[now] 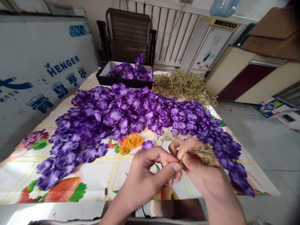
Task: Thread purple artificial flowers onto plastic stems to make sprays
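Observation:
My right hand (199,159) is closed around a small bunch of pale green artificial flower stems (203,153), whose tips stick out to the right. Thumb and fingers of my left hand (157,172) pinch together at the bunch's lower end; what lies between them is too small to make out. Beyond the hands spreads a wide heap of purple fabric petals (122,109). A little pile of orange flower centres (131,143) sits in front of it, beside a single purple petal (147,144). A few loose stems (165,137) lie just behind my hands.
At the table's far side stand a black box (126,82) of assembled purple flowers (131,72) and a big pile of green stems (185,86). A printed cloth (93,181) covers the table. Around it are a chair (128,34), a white cabinet (44,62) and a water dispenser (208,47).

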`<state>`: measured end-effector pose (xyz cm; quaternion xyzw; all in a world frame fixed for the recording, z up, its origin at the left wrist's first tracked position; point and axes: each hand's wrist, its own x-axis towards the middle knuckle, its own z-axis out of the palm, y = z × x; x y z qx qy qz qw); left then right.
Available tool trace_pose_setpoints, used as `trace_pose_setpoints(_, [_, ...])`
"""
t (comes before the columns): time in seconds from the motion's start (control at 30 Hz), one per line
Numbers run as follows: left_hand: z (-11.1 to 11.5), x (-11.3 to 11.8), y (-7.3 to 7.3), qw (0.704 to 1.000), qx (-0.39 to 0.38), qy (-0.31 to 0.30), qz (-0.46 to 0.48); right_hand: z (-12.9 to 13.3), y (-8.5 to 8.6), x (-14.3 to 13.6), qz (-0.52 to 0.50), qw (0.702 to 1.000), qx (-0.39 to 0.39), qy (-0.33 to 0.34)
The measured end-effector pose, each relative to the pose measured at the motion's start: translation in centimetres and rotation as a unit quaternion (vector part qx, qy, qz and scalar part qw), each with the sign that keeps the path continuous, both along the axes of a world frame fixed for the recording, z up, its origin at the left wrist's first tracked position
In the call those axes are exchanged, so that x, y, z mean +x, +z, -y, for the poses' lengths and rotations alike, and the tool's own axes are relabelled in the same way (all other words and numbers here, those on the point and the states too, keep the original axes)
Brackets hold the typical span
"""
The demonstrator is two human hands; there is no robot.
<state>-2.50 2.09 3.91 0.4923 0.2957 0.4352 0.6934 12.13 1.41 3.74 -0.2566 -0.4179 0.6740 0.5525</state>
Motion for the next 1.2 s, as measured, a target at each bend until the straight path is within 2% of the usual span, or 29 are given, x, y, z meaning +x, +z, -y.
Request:
trace_pose_setpoints(0.17, [-0.1, 0.0, 0.0, 0.999, 0.023, 0.013, -0.020, 0.1, -0.2, 0.2, 0.011, 1.000, -0.005, -0.010])
trace_pose_setpoints(0.3, [-0.1, 0.0, 0.0, 0.999, 0.027, 0.016, -0.020, 0.1, -0.2, 0.4, 0.031, 1.000, 0.002, 0.007])
trace_pose_setpoints(0.53, [0.0, 0.0, -0.4, 1.000, 0.001, 0.006, 0.023, 0.3, 0.4, 0.3, 0.049, 0.999, 0.007, 0.011])
trace_pose_setpoints(0.8, [0.0, 0.1, -0.6, 0.999, -0.015, 0.002, 0.032, 0.7, 1.0, -0.1, 0.085, 0.996, 0.007, 0.022])
trace_pose_setpoints(0.97, [0.1, 0.4, -0.5, 0.996, -0.039, 0.013, 0.078, 0.4, 0.3, -0.5, 0.056, 0.998, 0.024, 0.017])
trace_pose_setpoints(1.2, [0.2, 0.7, -0.5, 0.995, -0.037, 0.063, 0.069, -0.1, 0.3, -1.3, 0.001, 1.000, 0.020, 0.007])
